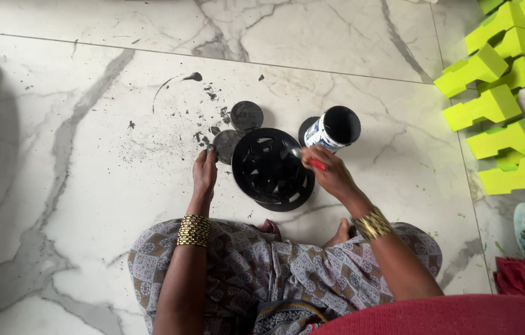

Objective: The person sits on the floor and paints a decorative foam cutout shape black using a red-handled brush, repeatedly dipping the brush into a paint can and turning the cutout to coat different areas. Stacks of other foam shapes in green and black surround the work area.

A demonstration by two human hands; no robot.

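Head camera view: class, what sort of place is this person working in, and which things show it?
Probably a home floor used for painting by hand: white marble-look floor tiles, an open can of black paint beside a round black slotted piece, and lime-green foam blocks at the side.

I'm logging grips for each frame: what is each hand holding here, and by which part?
The right hand holds a small brush by its red handle. The left hand steadies the black slotted pot at its left rim.
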